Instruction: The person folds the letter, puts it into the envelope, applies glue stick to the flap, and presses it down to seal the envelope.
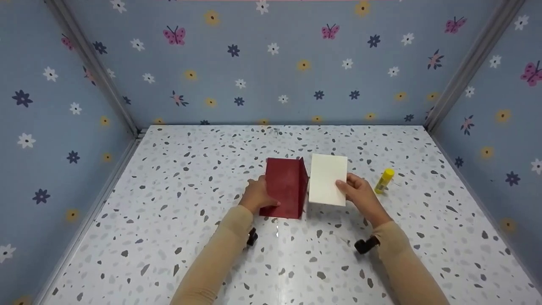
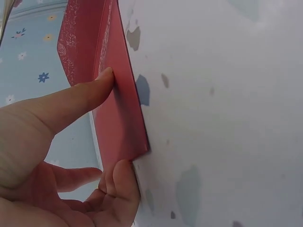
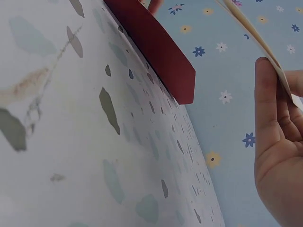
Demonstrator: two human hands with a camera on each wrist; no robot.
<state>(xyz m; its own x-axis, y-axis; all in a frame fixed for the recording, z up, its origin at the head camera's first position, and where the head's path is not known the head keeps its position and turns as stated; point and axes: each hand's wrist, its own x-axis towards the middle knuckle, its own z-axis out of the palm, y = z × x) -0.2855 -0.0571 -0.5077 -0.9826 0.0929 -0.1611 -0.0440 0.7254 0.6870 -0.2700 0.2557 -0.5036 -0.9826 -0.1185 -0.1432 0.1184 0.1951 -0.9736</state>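
A dark red paper envelope [image 1: 283, 186] lies on the speckled table, its flap [image 1: 303, 188] raised along the right side. My left hand [image 1: 255, 195] holds its left edge, thumb on top, fingers along the outer side. In the left wrist view the thumb presses close to the corner of the envelope [image 2: 118, 127], and whitish streaks mark the raised flap [image 2: 78, 42]. My right hand [image 1: 360, 195] pinches a cream card [image 1: 328, 178] by its right edge, thumb on the front. Seen edge-on in the right wrist view, the card [image 3: 255, 33] shows more than one layer, above the table.
A yellow glue stick [image 1: 384, 181] lies right of my right hand. Blue walls with flowers and butterflies [image 1: 271, 63] enclose the table [image 1: 169, 237] at the back and both sides. Black wrist cameras [image 1: 366, 245] hang under both sleeves.
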